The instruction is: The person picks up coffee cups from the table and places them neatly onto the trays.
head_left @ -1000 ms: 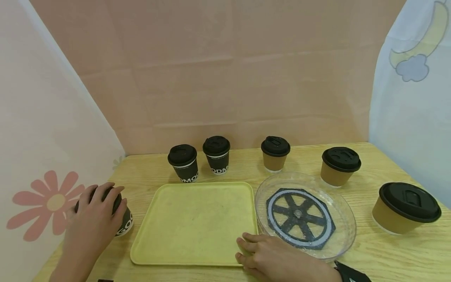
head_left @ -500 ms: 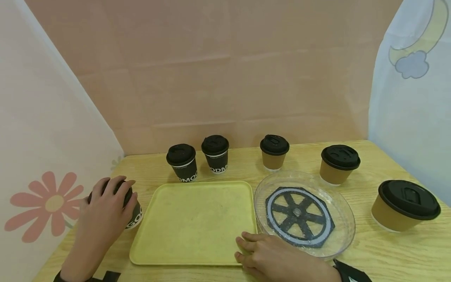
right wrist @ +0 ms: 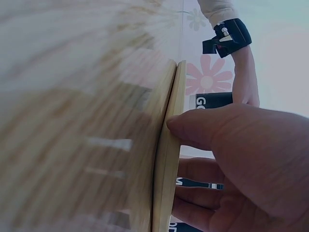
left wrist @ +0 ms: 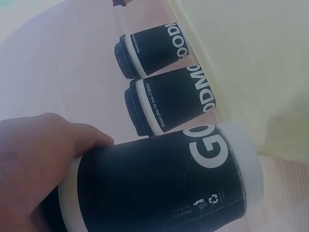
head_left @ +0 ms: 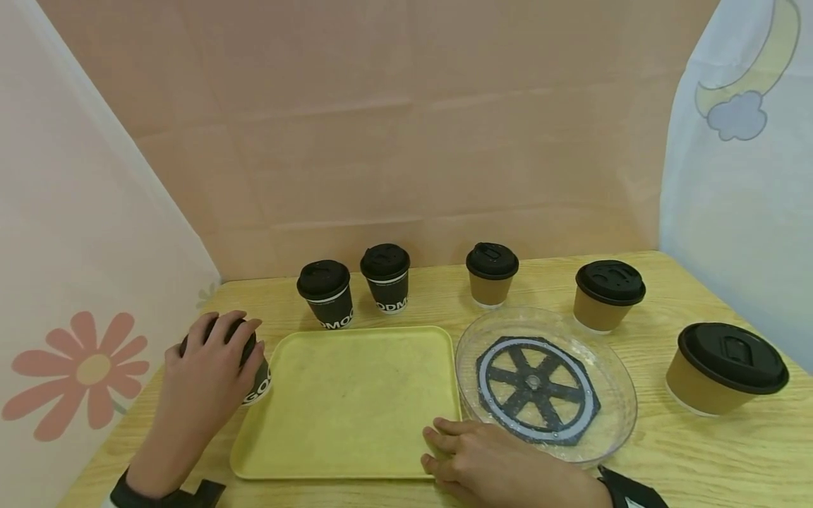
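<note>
My left hand [head_left: 206,381] grips a black paper coffee cup [head_left: 260,386] from above, fingers spread over its dark lid. In the left wrist view the held cup [left wrist: 159,183] shows white lettering and a pale base, with the thumb along its side. The cup overlaps the left edge of a yellow tray [head_left: 349,402] in the head view. At the tray's near right corner, my right hand [head_left: 489,462] holds the rim. The right wrist view has the thumb against the tray's outer edge [right wrist: 170,154] and the fingers on its other side.
Two lidded black cups, one [head_left: 327,296] left of the other [head_left: 386,279], stand behind the tray. A clear round dish [head_left: 619,430] with a dark wheel-like pattern adjoins the tray's right side. Lidded brown cups [head_left: 489,289] [head_left: 600,310] [head_left: 705,384] stand behind and right of it.
My left hand has moved rightward and slightly away from me with the black coffee cup, up to the tray's left edge. The right hand stays at the tray corner.
</note>
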Demonstrator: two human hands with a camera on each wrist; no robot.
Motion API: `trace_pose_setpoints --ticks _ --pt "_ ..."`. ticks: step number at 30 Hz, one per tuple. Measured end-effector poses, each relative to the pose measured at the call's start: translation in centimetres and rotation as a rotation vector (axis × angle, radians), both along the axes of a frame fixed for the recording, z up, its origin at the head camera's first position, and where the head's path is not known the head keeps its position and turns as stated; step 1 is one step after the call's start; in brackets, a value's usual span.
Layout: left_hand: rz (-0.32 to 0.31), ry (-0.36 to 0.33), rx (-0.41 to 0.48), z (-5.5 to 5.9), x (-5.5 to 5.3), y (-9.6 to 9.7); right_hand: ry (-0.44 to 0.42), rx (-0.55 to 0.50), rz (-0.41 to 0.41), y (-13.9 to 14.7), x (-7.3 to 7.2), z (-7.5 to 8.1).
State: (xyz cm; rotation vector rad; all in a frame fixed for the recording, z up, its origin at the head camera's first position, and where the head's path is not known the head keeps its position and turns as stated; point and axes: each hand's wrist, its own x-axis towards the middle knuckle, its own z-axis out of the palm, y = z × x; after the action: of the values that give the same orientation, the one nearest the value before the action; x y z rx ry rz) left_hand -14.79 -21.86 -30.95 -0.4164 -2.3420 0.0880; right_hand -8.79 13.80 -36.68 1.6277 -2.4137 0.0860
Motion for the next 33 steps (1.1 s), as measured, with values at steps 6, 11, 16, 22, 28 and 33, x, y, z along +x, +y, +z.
trace_pose_setpoints --ticks 6,11,16,22,28,33 --pt "-0.008 -0.016 -0.015 0.1 -0.2 0.5 -0.003 0.0 -0.002 0.0 0.0 -0.1" --pt "-0.004 -0.055 -0.02 0.2 -0.5 0.9 -0.038 0.006 -0.012 0.2 0.1 -0.1" --pt "-0.024 -0.043 -0.035 0.2 -0.7 1.3 -0.05 0.002 -0.013 0.2 0.0 -0.2" --pt "-0.03 -0.076 -0.028 0.0 -1.1 2.0 -0.054 0.004 -0.015 0.2 0.0 -0.2" --pt "-0.032 -0.109 -0.033 -0.3 -1.4 2.6 -0.052 -0.001 -0.015 0.2 0.0 -0.2" --pt "-0.04 -0.119 -0.041 -0.6 -1.7 2.9 -0.067 -0.007 -0.014 0.2 0.0 -0.2"
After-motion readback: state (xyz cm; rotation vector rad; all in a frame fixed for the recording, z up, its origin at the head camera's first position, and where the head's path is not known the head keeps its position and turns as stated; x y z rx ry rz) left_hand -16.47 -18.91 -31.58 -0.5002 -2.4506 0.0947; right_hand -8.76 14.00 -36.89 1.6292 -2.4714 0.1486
